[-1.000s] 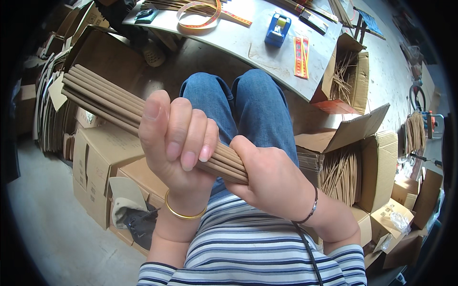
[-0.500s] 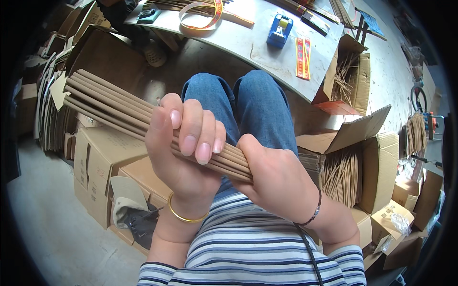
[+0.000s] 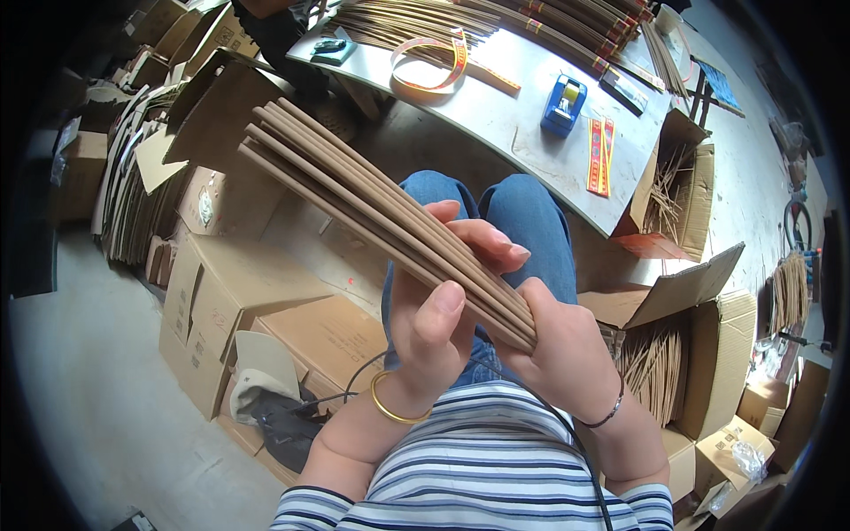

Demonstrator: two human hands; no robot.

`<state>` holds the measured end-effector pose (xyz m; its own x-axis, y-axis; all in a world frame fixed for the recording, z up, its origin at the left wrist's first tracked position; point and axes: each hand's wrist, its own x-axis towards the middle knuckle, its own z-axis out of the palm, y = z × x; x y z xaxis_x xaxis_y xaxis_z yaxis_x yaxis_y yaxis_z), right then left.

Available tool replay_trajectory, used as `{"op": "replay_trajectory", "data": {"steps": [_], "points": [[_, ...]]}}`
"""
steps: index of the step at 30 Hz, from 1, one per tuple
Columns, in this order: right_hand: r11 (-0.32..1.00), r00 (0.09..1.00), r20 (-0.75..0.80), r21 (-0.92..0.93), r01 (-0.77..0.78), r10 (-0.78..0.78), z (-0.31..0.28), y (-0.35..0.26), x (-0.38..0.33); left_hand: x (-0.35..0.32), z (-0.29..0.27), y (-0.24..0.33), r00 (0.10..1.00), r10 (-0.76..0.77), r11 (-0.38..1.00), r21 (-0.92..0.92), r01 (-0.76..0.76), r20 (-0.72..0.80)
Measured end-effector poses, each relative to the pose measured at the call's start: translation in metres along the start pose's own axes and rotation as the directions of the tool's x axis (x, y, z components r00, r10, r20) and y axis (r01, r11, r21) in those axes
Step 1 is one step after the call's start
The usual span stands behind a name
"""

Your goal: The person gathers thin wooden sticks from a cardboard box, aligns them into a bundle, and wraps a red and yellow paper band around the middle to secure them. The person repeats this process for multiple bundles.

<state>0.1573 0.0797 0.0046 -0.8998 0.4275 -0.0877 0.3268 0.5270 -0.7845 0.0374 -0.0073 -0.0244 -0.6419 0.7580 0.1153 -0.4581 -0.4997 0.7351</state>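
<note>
A bundle of long brown incense sticks (image 3: 390, 221) slants across my lap, its far ends fanned out toward the upper left. My right hand (image 3: 567, 350) is closed tightly round the bundle's lower right end, hiding the tips there. Cradling the middle from below is my left hand (image 3: 429, 327), with a gold bangle at the wrist. Its thumb lies along the near side and its fingertips show past the far side, so the hold looks loose. The palm is hidden under the sticks.
Ahead stands a white table (image 3: 496, 115) with a blue tape dispenser (image 3: 564, 104), red-and-yellow label strips (image 3: 599, 157) and a curled strip (image 3: 429, 87). More sticks stand in an open carton (image 3: 651, 363) at my right. Closed cartons (image 3: 239, 283) and a cap (image 3: 266, 367) are at left.
My left hand has loosened from over the top of the sticks and turned to support them from below. The bundle has swung steeper and its far ends spread. The view has shifted.
</note>
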Motion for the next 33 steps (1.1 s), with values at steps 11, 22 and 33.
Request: {"op": "replay_trajectory", "data": {"steps": [11,22,33], "points": [[1.000,1.000,-0.003,-0.022,-0.004,0.004,0.002,0.007,-0.003,0.003,0.001,0.010,1.000,-0.025,0.967,0.256,0.020,0.015],[0.984,0.992,0.105,0.153,-0.086,0.070,0.000,0.012,-0.002,0.002,0.003,0.009,0.998,-0.067,0.949,0.307,0.064,-0.003],[0.978,0.997,0.073,0.204,-0.049,0.035,0.006,0.020,-0.003,-0.006,0.010,-0.020,0.986,-0.137,0.990,-0.026,0.136,-0.090]]}}
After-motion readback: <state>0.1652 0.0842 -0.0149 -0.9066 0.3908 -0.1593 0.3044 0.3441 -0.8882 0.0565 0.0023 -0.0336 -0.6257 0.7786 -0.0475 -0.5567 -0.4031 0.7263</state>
